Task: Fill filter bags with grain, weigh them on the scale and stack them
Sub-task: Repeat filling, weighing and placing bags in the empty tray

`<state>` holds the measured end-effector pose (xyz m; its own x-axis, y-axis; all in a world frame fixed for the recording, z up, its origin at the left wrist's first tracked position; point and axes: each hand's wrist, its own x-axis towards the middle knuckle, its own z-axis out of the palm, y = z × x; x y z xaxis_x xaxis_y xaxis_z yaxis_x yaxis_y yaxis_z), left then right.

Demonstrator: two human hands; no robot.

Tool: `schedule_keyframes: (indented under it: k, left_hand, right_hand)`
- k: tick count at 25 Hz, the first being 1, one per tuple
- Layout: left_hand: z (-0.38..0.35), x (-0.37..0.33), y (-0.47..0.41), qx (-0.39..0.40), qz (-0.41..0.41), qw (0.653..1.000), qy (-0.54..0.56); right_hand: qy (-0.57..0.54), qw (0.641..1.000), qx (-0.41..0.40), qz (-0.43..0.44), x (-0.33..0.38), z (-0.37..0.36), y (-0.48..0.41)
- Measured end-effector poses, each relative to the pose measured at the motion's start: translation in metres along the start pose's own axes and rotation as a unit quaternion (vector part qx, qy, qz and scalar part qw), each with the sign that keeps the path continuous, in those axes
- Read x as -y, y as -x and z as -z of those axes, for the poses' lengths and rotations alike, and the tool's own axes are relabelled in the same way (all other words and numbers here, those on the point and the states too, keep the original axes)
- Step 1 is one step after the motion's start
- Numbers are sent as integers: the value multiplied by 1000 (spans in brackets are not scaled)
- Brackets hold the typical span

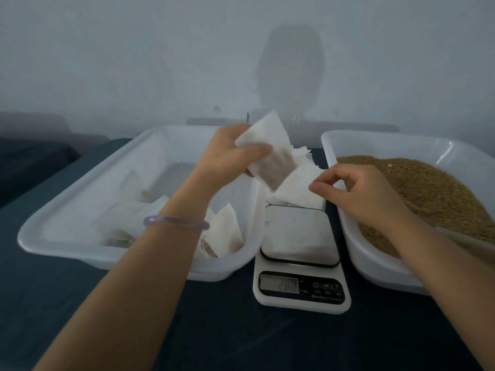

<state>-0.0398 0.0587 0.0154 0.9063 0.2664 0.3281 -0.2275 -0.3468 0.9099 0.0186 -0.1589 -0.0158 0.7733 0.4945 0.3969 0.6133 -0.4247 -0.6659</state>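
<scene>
Left hand (235, 153) is gripping a filter bag (276, 137) above the far side of the scale (297, 231), forearm extended. Right hand (359, 194) is hovering right of the scale, fingers loosely curled.

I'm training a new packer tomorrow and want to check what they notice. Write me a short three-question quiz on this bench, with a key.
1. Multiple choice: what does the left hand grip? A) a filter bag B) a spoon C) a cup
2. True or false: the tub of grain stands on the person's left.
3. Fill in: the stack of empty bags lies just behind the ____.

Key: 1 A. 2 false, it stands on the right. 3 scale.
</scene>
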Motion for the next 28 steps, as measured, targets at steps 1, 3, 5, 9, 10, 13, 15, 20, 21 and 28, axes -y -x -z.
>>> schedule_keyframes:
  k: [1,3,5,9,10,13,15,20,21,28]
  left_hand:
    - [11,-1,-1,-8,28,999,23]
    - [31,0,-1,47,98,994,17]
    - [41,2,4,166,184,968,-34]
    - [36,10,5,256,295,880,-269]
    - [36,11,4,260,311,856,-321]
    - [37,12,6,261,340,815,-391]
    - [37,13,8,256,339,813,-397]
    - [41,18,8,248,279,869,-326]
    - [41,19,8,241,273,883,-296]
    - [31,38,-4,149,268,892,-331]
  right_hand:
    - [5,1000,5,-2,0,-1,0]
    - [13,1000,8,-1,0,-2,0]
    - [15,1000,8,0,-1,-2,-1]
    - [19,1000,6,0,-2,0,0]
    - [22,1000,5,4,-1,0,0]
    - [24,1000,2,11,-1,-1,0]
    - [22,1000,4,10,-1,0,0]
    - [25,1000,2,8,-2,0,0]
    - [27,1000,1,8,-2,-1,-1]
    - [41,999,3,7,-5,-2,-2]
